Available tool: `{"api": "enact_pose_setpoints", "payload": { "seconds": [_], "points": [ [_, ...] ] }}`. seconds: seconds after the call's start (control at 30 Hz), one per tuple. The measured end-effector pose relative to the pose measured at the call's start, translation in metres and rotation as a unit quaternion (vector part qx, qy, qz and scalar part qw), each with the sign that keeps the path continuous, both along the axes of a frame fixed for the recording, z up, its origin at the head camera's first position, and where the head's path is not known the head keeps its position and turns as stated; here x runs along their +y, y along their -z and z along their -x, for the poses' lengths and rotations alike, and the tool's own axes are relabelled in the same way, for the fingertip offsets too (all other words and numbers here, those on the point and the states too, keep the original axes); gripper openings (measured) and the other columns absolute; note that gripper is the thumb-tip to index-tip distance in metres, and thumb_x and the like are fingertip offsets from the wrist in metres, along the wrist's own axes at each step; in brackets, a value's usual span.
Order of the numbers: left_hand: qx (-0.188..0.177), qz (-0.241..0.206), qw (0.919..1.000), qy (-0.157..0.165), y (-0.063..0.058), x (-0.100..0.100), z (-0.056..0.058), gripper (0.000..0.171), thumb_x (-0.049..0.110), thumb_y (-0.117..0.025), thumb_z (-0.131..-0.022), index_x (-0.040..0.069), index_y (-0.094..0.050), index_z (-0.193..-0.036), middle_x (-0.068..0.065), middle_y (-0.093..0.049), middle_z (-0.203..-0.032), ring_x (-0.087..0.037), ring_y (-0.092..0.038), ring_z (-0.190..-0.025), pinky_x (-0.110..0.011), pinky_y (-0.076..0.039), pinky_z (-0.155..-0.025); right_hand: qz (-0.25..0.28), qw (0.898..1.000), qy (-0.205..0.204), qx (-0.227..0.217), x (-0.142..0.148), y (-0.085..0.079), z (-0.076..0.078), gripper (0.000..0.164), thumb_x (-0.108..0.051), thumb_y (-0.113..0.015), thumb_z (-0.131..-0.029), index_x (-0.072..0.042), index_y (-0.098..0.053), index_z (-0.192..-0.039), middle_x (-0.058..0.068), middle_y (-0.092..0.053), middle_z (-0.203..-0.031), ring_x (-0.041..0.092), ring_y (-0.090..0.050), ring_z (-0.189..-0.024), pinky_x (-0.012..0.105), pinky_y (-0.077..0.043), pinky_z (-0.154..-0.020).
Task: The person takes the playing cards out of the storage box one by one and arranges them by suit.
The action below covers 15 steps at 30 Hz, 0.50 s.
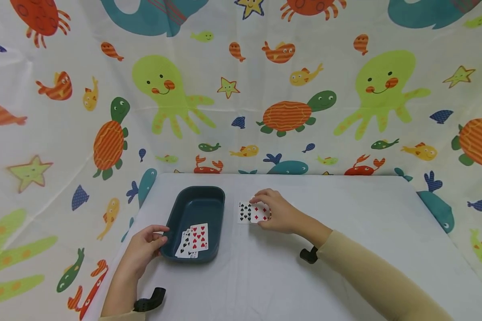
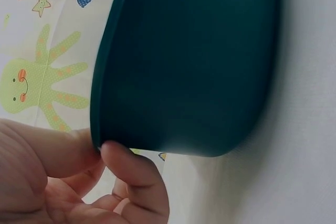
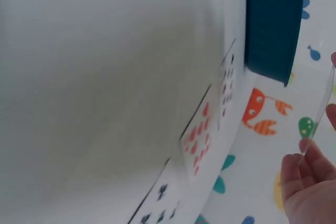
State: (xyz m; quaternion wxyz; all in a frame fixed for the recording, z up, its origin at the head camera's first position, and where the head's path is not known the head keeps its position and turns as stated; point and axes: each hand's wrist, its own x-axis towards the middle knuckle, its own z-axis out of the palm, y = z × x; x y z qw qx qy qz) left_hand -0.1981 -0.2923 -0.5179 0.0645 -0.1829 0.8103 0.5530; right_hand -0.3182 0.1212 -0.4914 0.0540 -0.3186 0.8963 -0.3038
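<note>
Teal plastic forms the deep rectangular tray (image 1: 196, 209) that stands on the white cloth-covered surface (image 1: 345, 232), left of the middle. The left hand (image 1: 144, 249) rests against the tray's near left corner; the left wrist view shows its thumb (image 2: 139, 179) and a finger (image 2: 50, 150) closing on the rim (image 2: 100, 135) there, a light pinch with the other fingers loosely bent underneath. Inside the tray, towards its near end, lie a few overlapping playing cards (image 1: 193, 240), face up, with a red hearts card on top and black spade cards showing under its left edge.

Just right of the tray, apart from it, a short row of face-up playing cards (image 1: 249, 212) lies on the surface: a black spades card (image 1: 245, 212) on the left and a red diamonds card (image 1: 259, 213) overlapping it on the right. The right hand (image 1: 276, 214) lies over the right end of this row, fingers curled down onto the diamonds card, with its fingertips touching the top edge. In the right wrist view the fingers (image 3: 307, 177) appear to pinch the thin edge of a card (image 3: 323, 103), though the grip is only partly in view.

Behind and around the surface hangs a white sea-creature printed cloth (image 1: 241, 89) with octopuses, turtles, crabs and fish.
</note>
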Motion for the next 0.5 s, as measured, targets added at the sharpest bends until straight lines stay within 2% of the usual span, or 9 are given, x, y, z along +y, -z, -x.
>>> {"api": "enact_pose_setpoints", "payload": {
  "seconds": [0.27, 0.5],
  "points": [
    [0.002, -0.008, 1.0000, -0.001, 0.003, -0.002, 0.002, 0.040, 0.014, -0.064, -0.108, 0.003, -0.058, -0.146, -0.006, -0.062, -0.102, -0.019, -0.058, -0.086, -0.026, -0.058, -0.073, 0.000, 1.000, 0.026, -0.005, 0.042, 0.012, 0.000, 0.060, -0.019, -0.087, -0.086, -0.019, -0.067, -0.142, 0.005, -0.052, -0.155, 0.033, -0.046, -0.149, 0.057, -0.047, -0.120],
    [0.006, -0.007, 1.0000, -0.002, 0.005, -0.003, 0.004, 0.039, 0.012, -0.064, -0.108, 0.003, -0.059, -0.146, -0.003, -0.061, -0.100, -0.018, -0.057, -0.085, -0.027, -0.057, -0.073, -0.030, 0.998, 0.052, 0.001, 0.078, 0.025, 0.005, 0.059, -0.019, -0.087, -0.087, -0.017, -0.066, -0.142, 0.009, -0.053, -0.155, 0.035, -0.048, -0.148, 0.058, -0.046, -0.120]
  ]
}}
